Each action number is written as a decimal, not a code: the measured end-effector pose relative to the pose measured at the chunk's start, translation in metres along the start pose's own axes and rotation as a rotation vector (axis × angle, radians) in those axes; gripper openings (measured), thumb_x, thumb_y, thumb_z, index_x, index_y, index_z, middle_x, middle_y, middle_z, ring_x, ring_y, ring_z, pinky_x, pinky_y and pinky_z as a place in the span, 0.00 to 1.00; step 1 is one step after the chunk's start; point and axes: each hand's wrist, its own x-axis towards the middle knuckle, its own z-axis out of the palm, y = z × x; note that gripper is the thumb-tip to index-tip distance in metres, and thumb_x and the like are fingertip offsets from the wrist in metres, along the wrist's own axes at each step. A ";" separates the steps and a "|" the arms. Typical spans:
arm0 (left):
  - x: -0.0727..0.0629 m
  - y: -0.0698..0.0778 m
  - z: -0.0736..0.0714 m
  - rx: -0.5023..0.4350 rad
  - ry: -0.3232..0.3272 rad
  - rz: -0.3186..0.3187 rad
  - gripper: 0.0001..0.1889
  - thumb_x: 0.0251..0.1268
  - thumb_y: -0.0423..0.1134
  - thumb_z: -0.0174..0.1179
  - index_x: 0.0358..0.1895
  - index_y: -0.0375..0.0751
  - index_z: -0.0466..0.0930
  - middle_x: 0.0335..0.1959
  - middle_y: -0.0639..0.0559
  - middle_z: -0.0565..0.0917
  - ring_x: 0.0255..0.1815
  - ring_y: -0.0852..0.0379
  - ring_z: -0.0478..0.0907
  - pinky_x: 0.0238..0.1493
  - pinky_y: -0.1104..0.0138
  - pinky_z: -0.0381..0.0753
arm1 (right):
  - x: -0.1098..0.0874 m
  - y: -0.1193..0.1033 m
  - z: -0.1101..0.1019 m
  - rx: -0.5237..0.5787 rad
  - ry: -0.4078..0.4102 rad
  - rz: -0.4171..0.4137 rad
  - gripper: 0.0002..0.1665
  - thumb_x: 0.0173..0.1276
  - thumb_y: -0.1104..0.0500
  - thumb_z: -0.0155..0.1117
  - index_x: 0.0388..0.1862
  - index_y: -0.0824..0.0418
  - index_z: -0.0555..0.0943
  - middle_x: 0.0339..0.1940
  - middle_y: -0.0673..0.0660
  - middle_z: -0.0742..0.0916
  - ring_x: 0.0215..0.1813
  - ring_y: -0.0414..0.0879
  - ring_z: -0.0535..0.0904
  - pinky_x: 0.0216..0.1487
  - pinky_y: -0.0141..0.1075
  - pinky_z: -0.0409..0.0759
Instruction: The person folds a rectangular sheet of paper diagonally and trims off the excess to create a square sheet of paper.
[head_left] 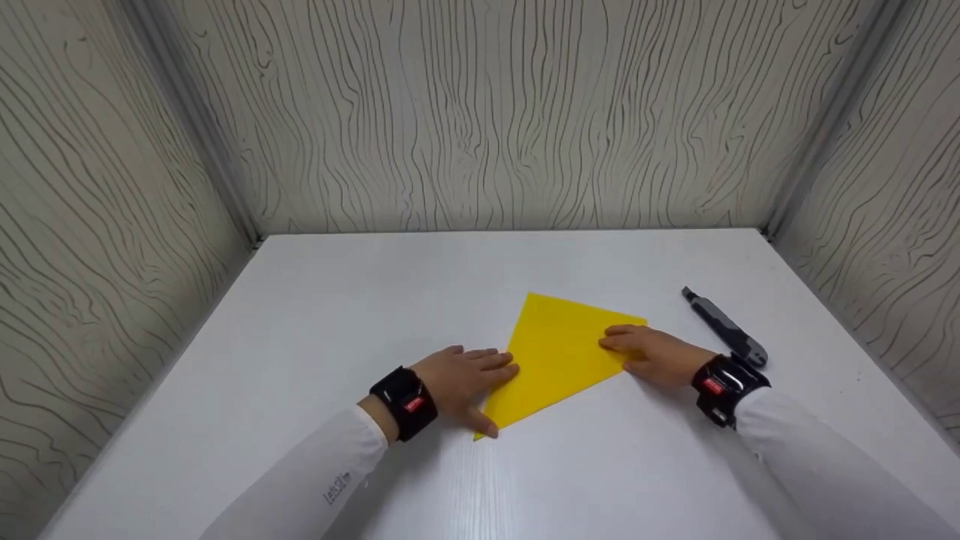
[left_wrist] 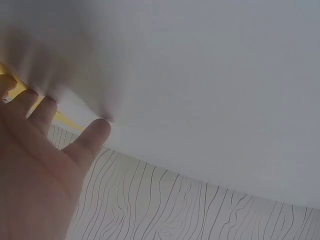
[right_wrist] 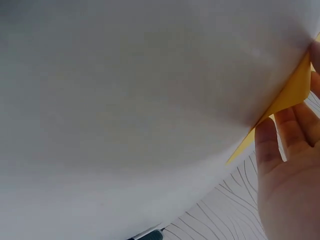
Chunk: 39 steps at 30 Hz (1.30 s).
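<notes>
A piece of yellow paper (head_left: 559,345) lies on the white table, its outline narrowing to a point at the near left. My left hand (head_left: 466,382) rests over its left edge with fairly straight, spread fingers, the thumb by that near point. At the paper's right side is my right hand (head_left: 656,356), with its fingers on top and the thumb at the edge. In the right wrist view, a raised flap of yellow paper (right_wrist: 292,92) stands between the thumb and fingers of the right hand (right_wrist: 295,165). The left wrist view shows the left hand (left_wrist: 45,160) with little of the paper visible.
A grey and black utility knife (head_left: 726,328) lies on the table (head_left: 360,285), just beyond my right wrist. Wood-grain patterned panels (head_left: 480,112) stand at the back and both sides. Black bands (head_left: 405,403) circle both wrists, below white sleeves.
</notes>
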 end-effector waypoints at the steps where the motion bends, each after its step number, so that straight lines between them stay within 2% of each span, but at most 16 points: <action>1: 0.000 -0.001 0.000 -0.011 -0.003 0.000 0.55 0.66 0.80 0.59 0.91 0.62 0.49 0.91 0.61 0.56 0.91 0.57 0.55 0.86 0.45 0.63 | -0.001 0.000 -0.001 0.010 -0.001 0.003 0.29 0.83 0.67 0.57 0.80 0.63 0.75 0.84 0.70 0.71 0.84 0.73 0.64 0.82 0.70 0.61; 5: -0.001 -0.002 -0.003 -0.027 -0.009 0.004 0.57 0.63 0.78 0.64 0.90 0.63 0.50 0.91 0.62 0.55 0.91 0.58 0.54 0.86 0.45 0.64 | -0.003 -0.003 -0.003 0.043 0.000 0.031 0.33 0.79 0.74 0.54 0.80 0.60 0.76 0.84 0.68 0.72 0.85 0.73 0.63 0.83 0.70 0.59; 10: -0.003 -0.003 -0.006 -0.028 -0.012 0.006 0.58 0.62 0.78 0.66 0.90 0.63 0.50 0.91 0.61 0.55 0.91 0.57 0.54 0.86 0.45 0.64 | -0.001 -0.003 -0.004 0.052 0.002 0.053 0.35 0.78 0.76 0.50 0.79 0.56 0.78 0.84 0.66 0.73 0.86 0.70 0.63 0.84 0.69 0.59; 14: -0.001 -0.003 -0.004 -0.014 -0.018 -0.002 0.58 0.60 0.80 0.65 0.90 0.65 0.50 0.91 0.59 0.55 0.91 0.55 0.55 0.86 0.44 0.64 | 0.001 -0.004 0.000 0.011 0.015 0.038 0.36 0.77 0.77 0.50 0.78 0.56 0.79 0.84 0.67 0.73 0.85 0.70 0.65 0.83 0.69 0.60; 17: 0.001 -0.003 -0.003 0.010 -0.025 -0.008 0.59 0.58 0.81 0.65 0.90 0.65 0.51 0.91 0.58 0.56 0.91 0.54 0.56 0.85 0.44 0.66 | 0.001 -0.010 0.006 -0.066 0.048 0.021 0.35 0.77 0.77 0.51 0.77 0.57 0.80 0.82 0.68 0.75 0.82 0.70 0.69 0.82 0.68 0.64; 22: 0.002 -0.003 -0.003 0.049 -0.014 -0.045 0.60 0.55 0.83 0.65 0.89 0.63 0.55 0.90 0.56 0.59 0.90 0.53 0.58 0.85 0.47 0.67 | -0.003 -0.032 0.021 -0.247 0.168 -0.023 0.24 0.81 0.67 0.61 0.73 0.63 0.82 0.75 0.69 0.81 0.76 0.67 0.78 0.77 0.63 0.75; 25: 0.001 -0.004 -0.003 0.052 0.003 -0.069 0.61 0.55 0.84 0.63 0.88 0.56 0.58 0.90 0.54 0.59 0.89 0.53 0.60 0.85 0.49 0.67 | -0.004 -0.047 0.028 -0.319 0.195 -0.028 0.24 0.83 0.58 0.64 0.72 0.64 0.82 0.74 0.68 0.82 0.75 0.66 0.79 0.77 0.62 0.76; 29: 0.002 -0.004 -0.003 0.037 0.004 -0.082 0.62 0.56 0.85 0.61 0.88 0.51 0.58 0.90 0.52 0.59 0.89 0.54 0.60 0.85 0.49 0.67 | -0.001 -0.053 0.033 -0.345 0.159 -0.001 0.31 0.84 0.47 0.61 0.78 0.61 0.78 0.79 0.67 0.79 0.79 0.66 0.76 0.79 0.62 0.73; 32: 0.002 -0.003 -0.004 0.018 -0.006 -0.086 0.62 0.57 0.84 0.61 0.88 0.51 0.57 0.90 0.53 0.58 0.89 0.55 0.59 0.86 0.49 0.65 | 0.004 -0.054 0.032 -0.348 0.167 0.017 0.34 0.84 0.44 0.60 0.80 0.60 0.75 0.81 0.67 0.77 0.80 0.66 0.74 0.80 0.63 0.71; 36: 0.001 -0.002 -0.005 -0.014 -0.009 -0.087 0.62 0.56 0.83 0.63 0.89 0.52 0.57 0.91 0.54 0.58 0.90 0.55 0.59 0.86 0.49 0.64 | 0.008 -0.057 0.030 -0.381 0.248 0.075 0.32 0.81 0.45 0.66 0.71 0.66 0.78 0.70 0.68 0.83 0.67 0.65 0.81 0.71 0.62 0.81; 39: 0.000 -0.003 -0.006 -0.020 -0.006 -0.088 0.62 0.55 0.84 0.63 0.89 0.53 0.57 0.91 0.55 0.58 0.90 0.56 0.58 0.86 0.50 0.64 | 0.009 -0.056 0.029 -0.385 0.245 0.107 0.34 0.81 0.43 0.66 0.71 0.67 0.78 0.69 0.70 0.82 0.67 0.66 0.80 0.71 0.63 0.80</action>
